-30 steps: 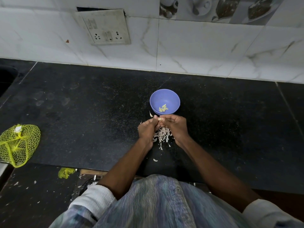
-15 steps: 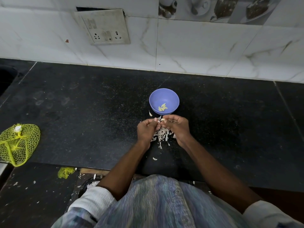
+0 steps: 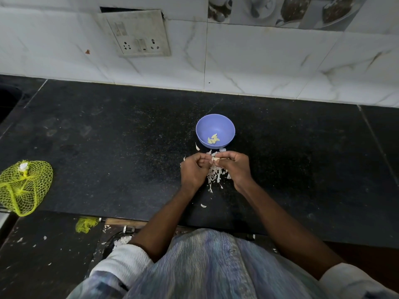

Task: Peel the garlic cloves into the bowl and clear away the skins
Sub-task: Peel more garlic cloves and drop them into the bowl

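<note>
We look down on a black counter [image 3: 108,130] from the head view. Both forearms reach forward from the lower edge and converge just in front of the bowl [image 3: 215,130], elbows wide apart, wrists close together.

The left hand [image 3: 193,170] has its back turned toward us, its fingers curled inward toward the right hand. The right hand [image 3: 236,167] mirrors it, knuckles up, fingers bent toward the left. Between the two sets of fingertips we see a clove [image 3: 214,160], pale and partly covered; both hands pinch it, the left from one side, the right from the other. How much skin remains on it we cannot tell.

The skins [image 3: 214,175] lie in a loose white heap on the counter directly beneath and between the hands, with single flakes scattered beside the left hand, behind the hands near the bowl, and one nearer the body.

The bowl, blue and upright, stands just beyond the hands, apart from them. Inside it rest a few peeled cloves [image 3: 213,139], yellowish, gathered near its floor.

At far left a yellow net [image 3: 23,186] lies on the counter edge, well apart from the work. A socket plate [image 3: 138,35] is set in the tiled wall [image 3: 269,61] behind.
</note>
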